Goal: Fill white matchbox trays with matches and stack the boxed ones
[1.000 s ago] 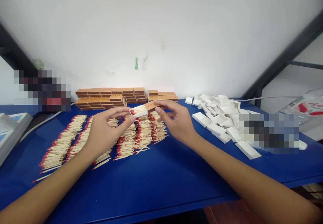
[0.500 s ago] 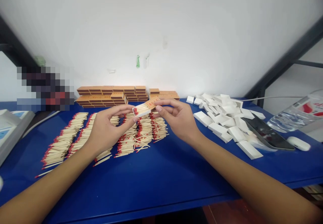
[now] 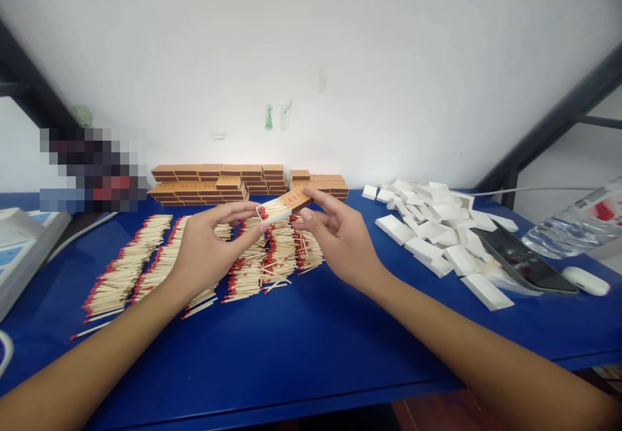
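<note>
Above the rows of matches, my left hand (image 3: 207,243) pinches the end of a small white matchbox tray (image 3: 278,218) between thumb and fingers. Matches (image 3: 273,209) with red heads lie inside it, heads toward my left hand. An orange matchbox sleeve (image 3: 298,199) covers the tray's right part, leaving the left part exposed. At the sleeve's far end is my right hand (image 3: 340,233), its index finger along the top edge and its thumb just below. The matchbox tilts, right end higher. On the blue table, loose matches (image 3: 121,266) form several rows beneath and left of the hands.
Stacked orange matchboxes (image 3: 199,188) line the wall at the back. To the right lies a heap of white trays (image 3: 432,217), beside a phone (image 3: 527,259), a white earbud case (image 3: 586,280) and a clear plastic bottle (image 3: 568,220). A white device (image 3: 22,243) stands at the left edge.
The sleeve now lies in line with the tray and its dark side shows. My right thumb has shifted from the sleeve's face to below it. The camera view has shifted slightly.
</note>
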A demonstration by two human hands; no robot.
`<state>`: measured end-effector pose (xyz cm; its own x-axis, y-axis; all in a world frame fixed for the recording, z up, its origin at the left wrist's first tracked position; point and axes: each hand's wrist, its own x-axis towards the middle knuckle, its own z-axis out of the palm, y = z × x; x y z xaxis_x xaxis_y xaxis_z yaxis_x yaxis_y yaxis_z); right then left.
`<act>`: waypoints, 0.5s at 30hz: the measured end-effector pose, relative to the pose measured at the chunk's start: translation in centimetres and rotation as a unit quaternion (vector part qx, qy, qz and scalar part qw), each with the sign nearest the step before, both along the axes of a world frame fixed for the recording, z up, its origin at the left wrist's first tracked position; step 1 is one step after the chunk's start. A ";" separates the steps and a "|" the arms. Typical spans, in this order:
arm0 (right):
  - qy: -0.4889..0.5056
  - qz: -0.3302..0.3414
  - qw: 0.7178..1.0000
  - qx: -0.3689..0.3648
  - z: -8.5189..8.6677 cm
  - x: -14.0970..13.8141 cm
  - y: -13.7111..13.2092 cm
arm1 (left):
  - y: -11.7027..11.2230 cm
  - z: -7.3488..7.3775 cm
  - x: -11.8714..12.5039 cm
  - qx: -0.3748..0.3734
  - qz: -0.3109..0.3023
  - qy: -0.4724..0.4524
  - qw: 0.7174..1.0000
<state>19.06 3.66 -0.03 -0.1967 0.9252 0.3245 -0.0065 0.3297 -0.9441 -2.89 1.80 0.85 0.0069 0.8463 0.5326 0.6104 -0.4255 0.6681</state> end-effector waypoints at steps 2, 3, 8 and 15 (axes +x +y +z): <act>-0.003 0.003 1.000 0.013 0.0 -0.1 -0.3 | 0.0 0.0 0.0 -0.003 0.003 -0.003 1.000; -0.008 0.006 1.000 0.020 0.0 -0.1 -0.4 | 0.0 0.0 0.0 -0.005 0.003 -0.005 1.000; -0.038 0.027 0.999 0.028 -0.3 -0.4 -1.1 | 0.1 0.0 -0.1 0.001 -0.014 -0.006 1.000; -0.066 0.094 0.993 -0.005 0.1 -0.3 -1.8 | 0.0 -0.4 0.1 -0.008 -0.032 -0.006 0.999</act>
<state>18.77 1.91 0.10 -0.4069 0.8711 0.2749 0.0568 0.3245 -0.9442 -2.84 1.76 0.49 0.0562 0.8524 0.5198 0.5745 -0.4535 0.6814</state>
